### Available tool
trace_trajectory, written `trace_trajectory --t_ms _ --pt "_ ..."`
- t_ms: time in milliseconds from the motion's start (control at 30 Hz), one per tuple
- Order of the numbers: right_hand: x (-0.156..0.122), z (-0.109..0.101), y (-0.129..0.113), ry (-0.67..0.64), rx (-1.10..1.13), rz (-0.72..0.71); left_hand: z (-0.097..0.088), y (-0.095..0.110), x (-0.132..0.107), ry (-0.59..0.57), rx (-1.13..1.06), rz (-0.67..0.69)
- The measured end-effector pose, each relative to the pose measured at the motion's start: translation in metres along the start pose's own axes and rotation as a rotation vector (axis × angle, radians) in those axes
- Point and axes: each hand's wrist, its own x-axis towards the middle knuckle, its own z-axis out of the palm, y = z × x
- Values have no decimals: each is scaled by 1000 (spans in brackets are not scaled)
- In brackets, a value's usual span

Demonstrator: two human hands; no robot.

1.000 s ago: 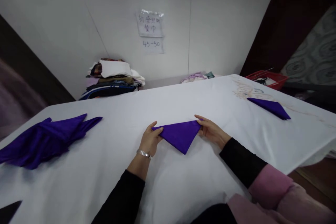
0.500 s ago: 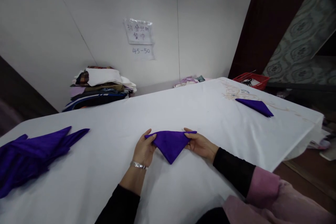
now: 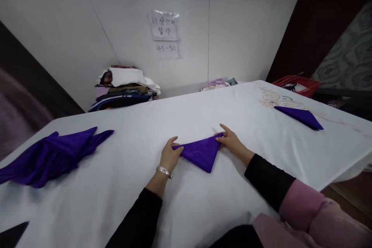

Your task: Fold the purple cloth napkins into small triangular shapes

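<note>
Between my hands is a purple cloth napkin (image 3: 202, 152), folded into a triangle with its point toward me and to the right. My left hand (image 3: 171, 155), a silver bracelet at its wrist, pinches the napkin's left corner between thumb and fingers. With thumb and fingertips, my right hand (image 3: 231, 138) grips the upper right corner, its index finger raised. A second folded purple napkin (image 3: 299, 117) lies flat at the right of the table. On the left is a loose heap of purple cloths (image 3: 58, 155).
White cloth covers the table (image 3: 122, 193). Along the wall are a stack of folded clothes (image 3: 124, 89) and a smaller fabric pile (image 3: 216, 84). A red basket (image 3: 309, 84) stands beyond the far right corner. Handwritten paper signs (image 3: 165, 27) hang on the wall.
The held napkin has tilted, its right corner rising and its point swinging right. My right index finger has lifted. The whole view has shifted, so the surroundings appear further right.
</note>
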Motion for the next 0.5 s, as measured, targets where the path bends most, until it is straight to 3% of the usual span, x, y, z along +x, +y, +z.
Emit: trace_trajectory --t_ms 133,233,367,500 --pt "-7 3 -2 47 -504 -395 -4 -11 5 40 237 109" --pt "-22 25 -14 -132 -676 -621 -6 -11 5 59 322 139" --pt "-35 58 -21 -490 -780 -673 -8 -10 4 46 427 180" --pt "-34 62 -12 -601 -815 -585 -9 -12 5 36 498 188"
